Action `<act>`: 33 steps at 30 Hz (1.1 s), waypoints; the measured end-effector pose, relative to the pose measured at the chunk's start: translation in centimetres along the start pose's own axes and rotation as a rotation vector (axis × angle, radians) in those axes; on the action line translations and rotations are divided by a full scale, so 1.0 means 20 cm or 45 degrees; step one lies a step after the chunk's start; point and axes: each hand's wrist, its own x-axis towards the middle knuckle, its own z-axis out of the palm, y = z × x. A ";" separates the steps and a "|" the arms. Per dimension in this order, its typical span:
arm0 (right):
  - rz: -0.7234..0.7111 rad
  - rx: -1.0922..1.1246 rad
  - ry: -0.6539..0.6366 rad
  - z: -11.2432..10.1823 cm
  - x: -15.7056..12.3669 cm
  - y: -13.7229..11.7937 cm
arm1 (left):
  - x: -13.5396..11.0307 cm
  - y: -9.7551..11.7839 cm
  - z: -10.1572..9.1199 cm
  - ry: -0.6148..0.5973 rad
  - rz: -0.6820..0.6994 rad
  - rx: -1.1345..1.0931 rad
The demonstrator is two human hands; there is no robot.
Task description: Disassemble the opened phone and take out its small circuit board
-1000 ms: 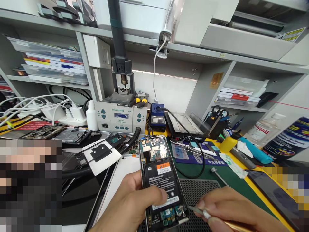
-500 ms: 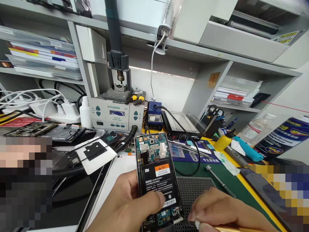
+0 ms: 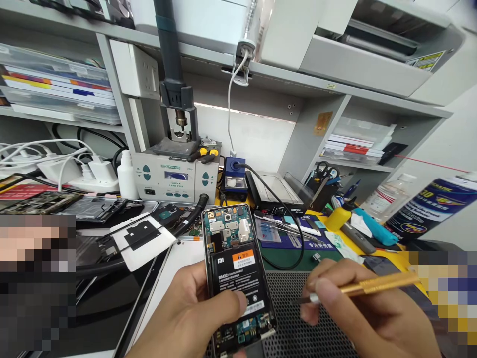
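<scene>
The left hand [image 3: 194, 303] has its grip closed around the left side of an opened phone [image 3: 238, 283]. Its thumb lies across the lower part of the black battery [image 3: 233, 273], which bears an orange label, while the other fingers pass behind the phone. The phone is low in the middle of the view, its inside facing the wearer, with a circuit board [image 3: 227, 223] bare at the top and a smaller board [image 3: 248, 325] at the bottom end.

The right hand [image 3: 357, 303] has its grip closed on a gold-handled tool [image 3: 372, 287], pinched near the silver collar. The tool's thin dark tip [image 3: 300, 301] points toward the phone's lower right edge but stands apart from it; whether that tip touches the perforated mat [image 3: 286, 286] below is hard to judge from this angle.

Left of the phone lies a white card [image 3: 141, 243] with a black patch. Behind the phone stands a grey station [image 3: 175, 174] with a small display, and beside it a blue stand [image 3: 235, 176]. Farther right is a yellow bottle [image 3: 338, 219].
</scene>
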 end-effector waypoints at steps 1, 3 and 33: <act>0.081 -0.023 -0.029 -0.02 0.02 0.00 | 0.00 0.00 0.00 0.009 -0.005 -0.007; 0.245 -0.105 -0.136 -0.06 0.04 0.01 | 0.00 0.00 0.00 0.013 0.006 0.004; 0.182 -0.673 -0.296 -0.08 0.21 0.17 | 0.00 0.01 -0.01 -0.002 0.041 0.028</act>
